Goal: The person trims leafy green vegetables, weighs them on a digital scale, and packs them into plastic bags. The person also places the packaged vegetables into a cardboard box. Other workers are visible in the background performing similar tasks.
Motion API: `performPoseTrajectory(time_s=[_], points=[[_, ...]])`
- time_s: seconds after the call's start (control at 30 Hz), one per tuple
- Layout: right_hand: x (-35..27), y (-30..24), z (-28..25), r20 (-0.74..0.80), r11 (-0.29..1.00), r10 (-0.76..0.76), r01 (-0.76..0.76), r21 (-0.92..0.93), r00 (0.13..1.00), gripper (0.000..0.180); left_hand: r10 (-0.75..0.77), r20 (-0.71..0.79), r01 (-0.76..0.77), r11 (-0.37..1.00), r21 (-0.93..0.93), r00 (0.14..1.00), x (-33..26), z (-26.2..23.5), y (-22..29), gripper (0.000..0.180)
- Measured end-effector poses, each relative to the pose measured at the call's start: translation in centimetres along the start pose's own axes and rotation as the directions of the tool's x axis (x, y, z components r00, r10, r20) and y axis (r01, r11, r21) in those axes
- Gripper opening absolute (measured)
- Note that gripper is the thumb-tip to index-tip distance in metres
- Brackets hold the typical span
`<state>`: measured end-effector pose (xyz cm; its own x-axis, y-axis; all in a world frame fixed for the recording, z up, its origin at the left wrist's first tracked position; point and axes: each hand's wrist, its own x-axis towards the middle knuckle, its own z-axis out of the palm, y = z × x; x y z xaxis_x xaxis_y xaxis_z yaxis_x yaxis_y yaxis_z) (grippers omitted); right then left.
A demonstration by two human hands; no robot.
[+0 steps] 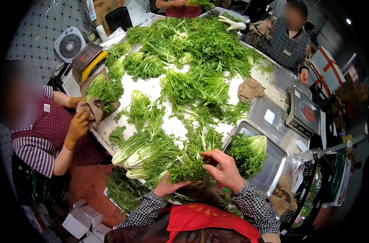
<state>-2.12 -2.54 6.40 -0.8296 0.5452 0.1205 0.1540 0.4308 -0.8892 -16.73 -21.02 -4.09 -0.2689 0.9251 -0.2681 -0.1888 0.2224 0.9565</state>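
My left hand (pixel 170 187) is closed around a head of curly endive (pixel 187 171) at the near edge of the table, holding it from below. Its frilly leaf tips point up toward my right hand (pixel 226 169). The right fingers are bent, with a gap between thumb and fingertips, and hover at the leaves' right side. Left of my hands lie several endive heads (pixel 138 156) with pale stems. Another endive head (pixel 249 154) rests in a grey metal tray (pixel 277 165) to the right.
A big heap of endive (pixel 192 44) covers the far table. A brown cloth (pixel 250 90) and a scale (pixel 304 111) are on the right. On the left, a gloved co-worker holds endive (pixel 103 90) and a cloth. Another co-worker's white glove (pixel 232 23) reaches in at far right. White boxes (pixel 85 220) lie below left.
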Motion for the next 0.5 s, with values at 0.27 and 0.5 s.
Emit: performPoseTrajectory(time_s=[0.27,0.5], points=[[-0.1,-0.6,0.6,0.101,0.999,0.009,-0.013,0.038,0.995,0.023,-0.115,0.031,0.117,0.991,-0.073,0.993,0.5,-0.2,0.8,0.051],[-0.1,1.5,2.9,0.009,0.974,-0.081,0.081,-0.212,0.997,0.012,-0.222,0.063,0.230,0.906,-0.355,0.973,0.4,0.0,0.5,0.046]])
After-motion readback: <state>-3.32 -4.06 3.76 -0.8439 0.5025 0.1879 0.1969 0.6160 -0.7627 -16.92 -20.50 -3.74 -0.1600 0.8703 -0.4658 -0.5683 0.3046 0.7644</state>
